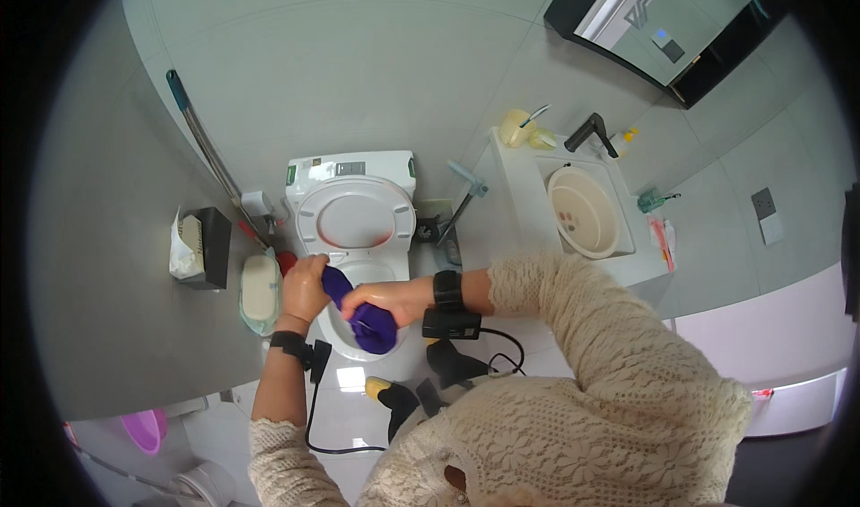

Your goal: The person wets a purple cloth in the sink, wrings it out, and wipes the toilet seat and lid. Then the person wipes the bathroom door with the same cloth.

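A purple cloth [375,332] is stretched and bunched between my two hands, over the open bowl of a white toilet [336,346]. My left hand [306,291] is closed around its upper left end. Farther down, my right hand [390,300] grips the middle, and a crumpled end hangs out below the fist. The toilet lid [355,213] stands raised against the tank [386,164]. Parts of the bowl are hidden behind the cloth and hands.
A lidded bin [261,292] and a tissue box [211,248] are on the left, near a long-handled pole [208,151]. Between toilet and vanity stands a light-blue-headed squeegee [467,178]. Rightward, a cream basin [584,213] sits in the sink below a black faucet [591,134].
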The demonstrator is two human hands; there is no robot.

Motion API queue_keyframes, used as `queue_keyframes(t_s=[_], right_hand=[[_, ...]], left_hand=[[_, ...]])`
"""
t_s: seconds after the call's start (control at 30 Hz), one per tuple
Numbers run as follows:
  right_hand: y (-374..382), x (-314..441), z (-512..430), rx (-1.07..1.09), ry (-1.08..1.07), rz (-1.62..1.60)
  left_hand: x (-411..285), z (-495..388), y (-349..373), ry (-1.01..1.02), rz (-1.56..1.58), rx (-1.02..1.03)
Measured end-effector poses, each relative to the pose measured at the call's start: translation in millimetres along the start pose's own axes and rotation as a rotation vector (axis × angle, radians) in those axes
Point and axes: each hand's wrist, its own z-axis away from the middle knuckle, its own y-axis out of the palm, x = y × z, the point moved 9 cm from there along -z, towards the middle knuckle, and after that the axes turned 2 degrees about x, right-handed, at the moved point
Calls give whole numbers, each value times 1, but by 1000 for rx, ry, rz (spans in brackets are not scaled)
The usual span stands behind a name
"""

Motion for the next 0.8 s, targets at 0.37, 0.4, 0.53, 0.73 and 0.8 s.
queue_keyframes(t_s=[0.37, 0.4, 0.53, 0.73, 0.8], right_hand=[[23, 43, -76, 69, -200, -688], [16, 42, -86, 29, -173, -733], [2, 35, -119, 57, -126, -914], [-17, 19, -133, 80, -113, -965], [-14, 10, -120, 181, -20, -963]], left_hand=[[55, 83, 121, -878, 917, -63], [54, 92, 131, -906, 952, -100], [59, 114, 165, -1076, 1245, -226], [50, 120, 167, -1105, 1216, -339], [47, 121, 164, -1081, 1085, -261]])
